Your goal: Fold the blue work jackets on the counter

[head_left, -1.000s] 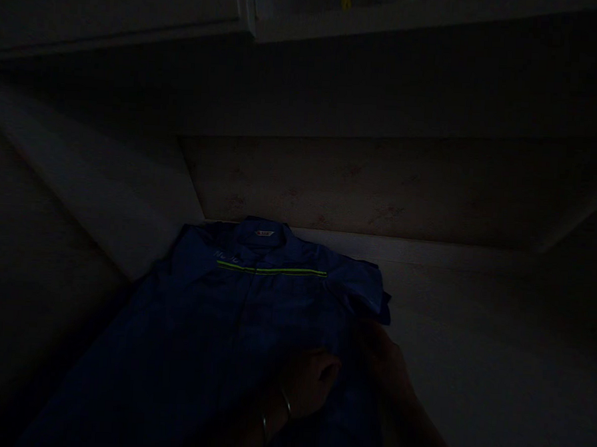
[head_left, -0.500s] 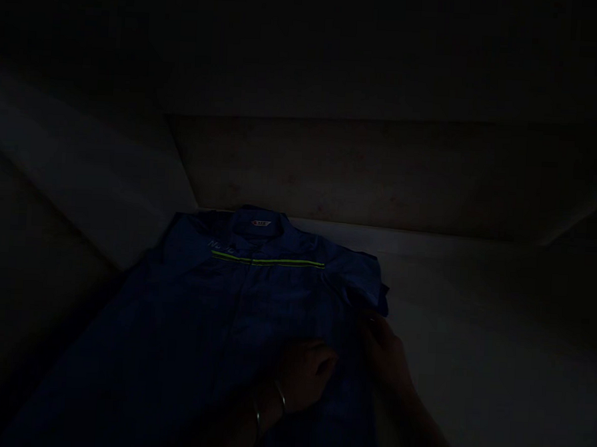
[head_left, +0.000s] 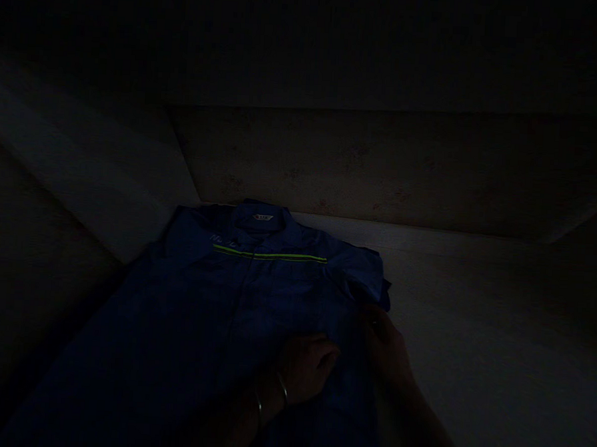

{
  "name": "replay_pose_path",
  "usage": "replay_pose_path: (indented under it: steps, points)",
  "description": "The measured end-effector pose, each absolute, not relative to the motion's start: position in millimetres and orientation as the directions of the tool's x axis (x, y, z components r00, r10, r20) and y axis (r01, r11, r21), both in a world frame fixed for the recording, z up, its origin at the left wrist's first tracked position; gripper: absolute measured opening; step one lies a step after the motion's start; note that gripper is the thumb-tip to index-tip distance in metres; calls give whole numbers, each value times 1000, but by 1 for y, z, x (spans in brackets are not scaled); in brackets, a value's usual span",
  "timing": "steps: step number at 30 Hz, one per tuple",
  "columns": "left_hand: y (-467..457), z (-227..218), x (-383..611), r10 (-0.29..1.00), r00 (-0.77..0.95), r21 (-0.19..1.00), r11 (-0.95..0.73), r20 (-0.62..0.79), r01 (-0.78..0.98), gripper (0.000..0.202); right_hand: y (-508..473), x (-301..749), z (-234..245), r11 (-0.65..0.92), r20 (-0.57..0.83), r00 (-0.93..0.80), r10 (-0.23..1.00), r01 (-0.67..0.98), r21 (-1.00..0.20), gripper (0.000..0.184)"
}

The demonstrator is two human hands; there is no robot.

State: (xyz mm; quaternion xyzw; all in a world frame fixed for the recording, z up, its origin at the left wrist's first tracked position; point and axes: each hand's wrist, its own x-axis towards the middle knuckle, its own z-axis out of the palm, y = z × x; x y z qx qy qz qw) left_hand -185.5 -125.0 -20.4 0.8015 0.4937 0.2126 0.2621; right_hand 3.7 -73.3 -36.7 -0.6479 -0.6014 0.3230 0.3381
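A dark blue work shirt point(head_left: 198, 325) lies spread out with its collar at the far end. It has a yellow-green stripe across the chest and a small white label inside the collar. Over the shirt's right half, my left hand point(head_left: 308, 367), with two bangles on the wrist, is closed with curled fingers; whatever they hold is hidden. Just below the right sleeve, my right hand point(head_left: 385, 345) is closed at the shirt's side edge, its fingertips pinching the cloth. The view is very dark, so finger details are faint.
A pale surface point(head_left: 472, 339) extends to the right of the shirt. Behind the collar stands a panel with faint reddish flower marks point(head_left: 351, 166). A pale slanting band point(head_left: 82, 152) runs along the left side. Deep shadow covers the top.
The view has shifted slightly, so the shirt and panel sit a little higher. Both hands stay at almost the same places on the shirt.
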Motion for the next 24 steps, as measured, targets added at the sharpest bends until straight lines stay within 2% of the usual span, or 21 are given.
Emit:
replay_pose_path:
  steps: [10, 17, 20, 24]
  points:
    - [-125, -17, -185, 901, 429, 613, -377, 69, 694, 28, -73, 3, -34, -45, 9, 104, 995, 504, -863, 39]
    - [-122, -18, -183, 905, 420, 639, -363, 69, 678, 28, -71, 1, -33, -68, -13, 148, 989, 373, -925, 57]
    - [-123, -15, -180, 913, 404, 629, -349, 61, 695, 29, -67, 2, -35, -56, -9, 116, 993, 414, -909, 67]
    - [-165, -1, -173, 928, 373, 524, -309, -18, 794, 23, -56, 5, -32, -87, -79, 38, 996, 546, -834, 76]
